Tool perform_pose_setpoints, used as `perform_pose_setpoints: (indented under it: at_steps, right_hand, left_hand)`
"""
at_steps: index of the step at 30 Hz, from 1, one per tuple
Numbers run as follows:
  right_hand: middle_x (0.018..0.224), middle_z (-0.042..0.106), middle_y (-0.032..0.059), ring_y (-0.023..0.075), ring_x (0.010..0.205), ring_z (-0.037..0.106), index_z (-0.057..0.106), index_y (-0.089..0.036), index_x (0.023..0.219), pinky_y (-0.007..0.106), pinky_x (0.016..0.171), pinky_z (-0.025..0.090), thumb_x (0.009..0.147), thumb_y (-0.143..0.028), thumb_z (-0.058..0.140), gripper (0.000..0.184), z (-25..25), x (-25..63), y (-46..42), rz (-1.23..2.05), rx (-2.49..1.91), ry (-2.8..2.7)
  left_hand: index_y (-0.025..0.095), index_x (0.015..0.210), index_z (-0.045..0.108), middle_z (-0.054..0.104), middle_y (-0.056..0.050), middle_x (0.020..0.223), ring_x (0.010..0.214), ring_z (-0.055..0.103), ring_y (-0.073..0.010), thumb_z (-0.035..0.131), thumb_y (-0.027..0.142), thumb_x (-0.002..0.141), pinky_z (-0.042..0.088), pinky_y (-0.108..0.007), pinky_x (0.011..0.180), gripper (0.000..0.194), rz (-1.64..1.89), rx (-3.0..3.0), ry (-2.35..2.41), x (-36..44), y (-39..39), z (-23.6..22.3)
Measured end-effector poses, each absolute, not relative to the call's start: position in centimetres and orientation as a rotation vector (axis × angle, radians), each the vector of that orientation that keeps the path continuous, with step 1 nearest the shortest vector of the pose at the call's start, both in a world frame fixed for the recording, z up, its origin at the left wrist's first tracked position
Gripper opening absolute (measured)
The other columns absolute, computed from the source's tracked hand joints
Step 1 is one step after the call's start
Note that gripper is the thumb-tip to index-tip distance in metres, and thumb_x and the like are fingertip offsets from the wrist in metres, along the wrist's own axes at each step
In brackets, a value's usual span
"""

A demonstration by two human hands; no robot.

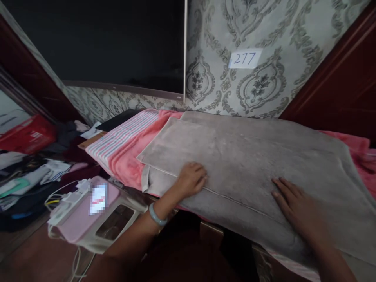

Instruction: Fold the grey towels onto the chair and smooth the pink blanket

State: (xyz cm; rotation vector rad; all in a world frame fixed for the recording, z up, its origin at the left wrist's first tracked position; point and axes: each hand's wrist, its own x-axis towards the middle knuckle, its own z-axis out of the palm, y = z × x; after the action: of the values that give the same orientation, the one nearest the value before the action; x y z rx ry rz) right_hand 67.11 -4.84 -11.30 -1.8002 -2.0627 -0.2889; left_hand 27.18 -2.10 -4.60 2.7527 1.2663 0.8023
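A grey plush towel [241, 152], partly folded over itself, lies spread across a pink cloth with striped ends [129, 137]. My left hand [191, 179] rests at the front edge of the folded layer, its fingers curled down and closed on the grey fabric. A pale bangle [158, 215] circles that wrist. Farther right, my right hand [293, 201] lies flat on the towel with its fingers stretched out, slightly blurred.
A pink-topped stand [76, 219] at the lower left carries a power strip [66, 201] and a lit phone [98, 199]. Heaped clothes [38, 176] and a red bag [29, 135] are at far left. Behind are a large dark screen [117, 43] and patterned wall.
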Motion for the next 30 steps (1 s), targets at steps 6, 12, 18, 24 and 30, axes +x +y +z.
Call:
perform_pose_setpoints:
  at_steps: [6,12,18,24,30]
  right_hand:
    - [0.148,0.054,0.0106,0.0336,0.136,0.049,0.056,-0.021,0.141,0.057,0.113,0.041,0.099,-0.057,0.024,0.063,-11.0,67.1,-4.8,-0.194,-1.801,-2.053]
    - [0.146,0.055,0.0121,0.0345,0.133,0.052,0.057,-0.020,0.140,0.058,0.112,0.042,0.098,-0.059,0.026,0.065,-11.4,67.3,-4.7,-0.199,-1.765,-2.034]
    - [0.147,0.055,0.0106,0.0339,0.135,0.051,0.058,-0.022,0.139,0.058,0.111,0.043,0.097,-0.060,0.026,0.065,-12.0,67.5,-4.3,-0.199,-1.771,-2.023]
    - [0.146,0.056,0.0106,0.0343,0.134,0.051,0.058,-0.022,0.139,0.059,0.110,0.044,0.097,-0.059,0.028,0.064,-11.9,67.1,-4.2,-0.197,-1.780,-1.994]
    - [0.145,0.057,0.0097,0.0333,0.132,0.053,0.059,-0.023,0.139,0.057,0.110,0.045,0.098,-0.059,0.029,0.062,-11.7,66.9,-4.4,-0.207,-1.754,-2.000]
  left_hand:
    - [0.023,0.154,0.041,0.029,-0.017,0.165,0.153,0.021,-0.0414,0.050,0.055,0.096,0.020,-0.067,0.119,0.067,0.361,2.567,1.816,24.3,-2.3,-5.1]
    - [0.017,0.151,0.046,0.037,-0.021,0.160,0.150,0.032,-0.0393,0.050,0.050,0.099,0.029,-0.062,0.119,0.062,0.383,2.579,1.871,23.5,-4.9,-6.0]
    - [0.019,0.119,0.071,0.074,-0.012,0.119,0.111,0.069,-0.0259,0.039,0.036,0.103,0.053,-0.044,0.100,0.040,0.621,2.475,1.801,20.8,-3.5,-2.9]
    - [0.011,0.156,0.036,0.028,-0.022,0.164,0.154,0.022,-0.0352,0.052,0.045,0.098,0.021,-0.058,0.123,0.069,0.439,2.493,1.987,20.0,2.6,-0.6]
    - [0.020,0.157,0.036,0.025,-0.020,0.166,0.154,0.019,-0.0375,0.042,0.055,0.100,0.019,-0.062,0.121,0.068,0.128,2.419,2.064,16.8,3.0,-3.7]
